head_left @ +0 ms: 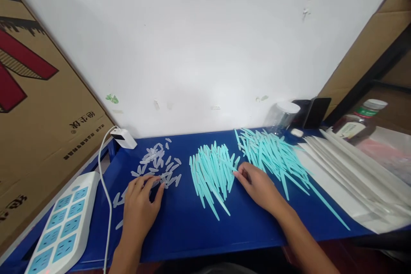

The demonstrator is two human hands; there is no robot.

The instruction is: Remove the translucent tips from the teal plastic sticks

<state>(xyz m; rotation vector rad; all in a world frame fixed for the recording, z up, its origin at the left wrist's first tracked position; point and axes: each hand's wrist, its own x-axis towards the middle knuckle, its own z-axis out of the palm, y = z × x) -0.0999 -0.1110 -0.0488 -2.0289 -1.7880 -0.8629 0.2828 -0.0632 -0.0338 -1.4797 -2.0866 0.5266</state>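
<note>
My left hand [141, 203] rests over a scatter of small translucent plastic pieces [156, 156] at the left of the blue table, fingers curved and thumb apart from the index finger. Some pieces lie under and beside its fingertips; I make out none held. My right hand [258, 184] is closed in a pinch on one end of a thin turquoise stick [228, 164]. That stick slants over the right side of a roughly aligned middle pile of turquoise sticks [208, 175]. Behind and to the right of this hand lies a looser heap of turquoise sticks [272, 154].
A white power strip [67, 222] and a white cable [102, 171] run along the left, near a small white device [124, 138]. White paper sleeves [349, 180], a bottle [356, 122], a lidded jar [282, 115] and a phone [317, 112] stand right. A cardboard box [61, 107] borders the left.
</note>
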